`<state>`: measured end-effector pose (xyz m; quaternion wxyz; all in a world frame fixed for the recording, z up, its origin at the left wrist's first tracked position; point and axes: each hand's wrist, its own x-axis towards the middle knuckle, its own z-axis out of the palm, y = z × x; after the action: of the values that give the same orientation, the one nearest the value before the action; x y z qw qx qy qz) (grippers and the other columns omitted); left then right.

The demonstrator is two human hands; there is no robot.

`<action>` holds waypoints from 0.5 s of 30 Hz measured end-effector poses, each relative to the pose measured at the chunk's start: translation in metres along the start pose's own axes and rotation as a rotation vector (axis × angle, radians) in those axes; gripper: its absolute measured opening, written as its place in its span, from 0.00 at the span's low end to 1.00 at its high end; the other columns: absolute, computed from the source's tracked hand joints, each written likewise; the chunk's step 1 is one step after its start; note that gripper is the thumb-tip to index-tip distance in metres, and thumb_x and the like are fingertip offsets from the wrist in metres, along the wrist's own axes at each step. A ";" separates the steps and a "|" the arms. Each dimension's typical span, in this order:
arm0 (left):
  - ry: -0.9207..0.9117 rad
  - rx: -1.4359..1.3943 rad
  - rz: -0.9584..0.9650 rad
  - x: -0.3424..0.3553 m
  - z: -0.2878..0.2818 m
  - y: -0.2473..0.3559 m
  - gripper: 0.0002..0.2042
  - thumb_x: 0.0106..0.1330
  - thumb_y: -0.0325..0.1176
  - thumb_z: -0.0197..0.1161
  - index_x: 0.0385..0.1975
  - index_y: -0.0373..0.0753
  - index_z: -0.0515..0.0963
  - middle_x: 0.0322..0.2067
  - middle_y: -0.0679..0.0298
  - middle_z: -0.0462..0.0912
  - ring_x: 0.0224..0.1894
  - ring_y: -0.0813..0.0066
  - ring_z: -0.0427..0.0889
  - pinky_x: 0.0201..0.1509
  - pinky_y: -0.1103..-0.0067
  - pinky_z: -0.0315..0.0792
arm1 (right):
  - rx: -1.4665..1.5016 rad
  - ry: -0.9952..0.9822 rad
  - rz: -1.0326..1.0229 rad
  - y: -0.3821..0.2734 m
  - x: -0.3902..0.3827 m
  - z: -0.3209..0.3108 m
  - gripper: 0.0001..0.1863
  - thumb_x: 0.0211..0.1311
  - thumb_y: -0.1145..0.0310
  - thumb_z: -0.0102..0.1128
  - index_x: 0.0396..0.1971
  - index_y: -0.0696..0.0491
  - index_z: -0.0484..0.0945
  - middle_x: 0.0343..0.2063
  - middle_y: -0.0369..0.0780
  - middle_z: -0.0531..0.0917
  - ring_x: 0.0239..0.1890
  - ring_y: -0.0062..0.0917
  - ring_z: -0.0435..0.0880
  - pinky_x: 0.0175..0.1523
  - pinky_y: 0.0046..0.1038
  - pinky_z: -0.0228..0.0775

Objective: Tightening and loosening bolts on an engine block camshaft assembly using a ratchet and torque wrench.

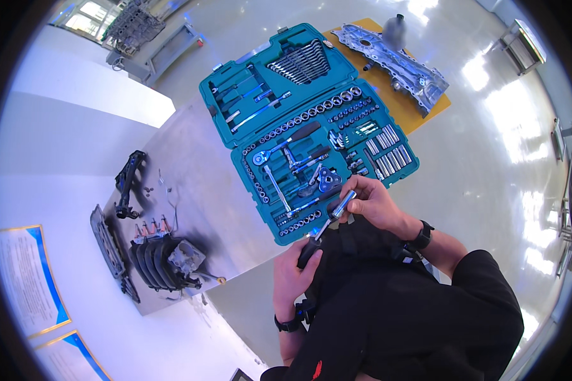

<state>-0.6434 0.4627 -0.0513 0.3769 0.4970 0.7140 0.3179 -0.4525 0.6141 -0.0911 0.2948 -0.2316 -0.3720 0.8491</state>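
At the near edge of the teal tool case (388,119), my left hand (291,274) is closed round the black grip of a ratchet wrench (309,251). A thin chrome extension bar (325,227) runs from the wrench's shiny head up to the right. On the bar's far end is a long chrome socket (344,204), and the fingers of my right hand (376,204) are closed on it. Both hands are in front of my body, just over the case's near corner. My right palm is partly turned away from view.
The open case holds sockets, combination wrenches (302,62) and another ratchet (279,149). It lies on a metal table (210,190) with a black ribbed manifold (156,260) and a black bracket (128,181). Beyond it, a cast metal engine cover (394,63) rests on a yellow board (442,105).
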 end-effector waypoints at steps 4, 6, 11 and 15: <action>0.018 0.003 0.009 -0.003 0.002 -0.002 0.15 0.58 0.36 0.67 0.40 0.34 0.78 0.26 0.54 0.81 0.27 0.61 0.83 0.32 0.75 0.74 | 0.022 -0.077 -0.085 0.000 -0.002 0.002 0.20 0.53 0.61 0.69 0.37 0.56 0.71 0.29 0.40 0.82 0.31 0.26 0.85 0.40 0.27 0.78; 0.021 0.008 0.011 -0.005 0.002 -0.002 0.15 0.58 0.36 0.67 0.40 0.34 0.78 0.26 0.54 0.81 0.27 0.61 0.83 0.32 0.75 0.74 | 0.056 -0.076 -0.105 0.004 -0.001 -0.001 0.21 0.51 0.59 0.71 0.35 0.56 0.70 0.29 0.40 0.82 0.30 0.26 0.85 0.38 0.27 0.78; 0.030 0.000 0.021 -0.007 0.003 -0.002 0.15 0.57 0.37 0.67 0.39 0.33 0.78 0.25 0.54 0.81 0.26 0.61 0.82 0.31 0.76 0.74 | 0.071 -0.025 -0.151 0.006 0.002 0.000 0.28 0.43 0.47 0.72 0.29 0.53 0.68 0.23 0.39 0.81 0.23 0.24 0.83 0.27 0.22 0.78; 0.029 -0.012 0.026 -0.009 0.005 -0.002 0.15 0.58 0.37 0.67 0.39 0.33 0.78 0.25 0.54 0.81 0.26 0.61 0.83 0.30 0.75 0.74 | 0.074 -0.051 -0.124 0.005 0.002 -0.002 0.27 0.45 0.48 0.71 0.29 0.53 0.68 0.23 0.40 0.81 0.23 0.24 0.84 0.27 0.23 0.78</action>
<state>-0.6377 0.4536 -0.0537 0.3652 0.4993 0.7111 0.3342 -0.4545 0.6137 -0.0965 0.3454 -0.1755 -0.3615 0.8481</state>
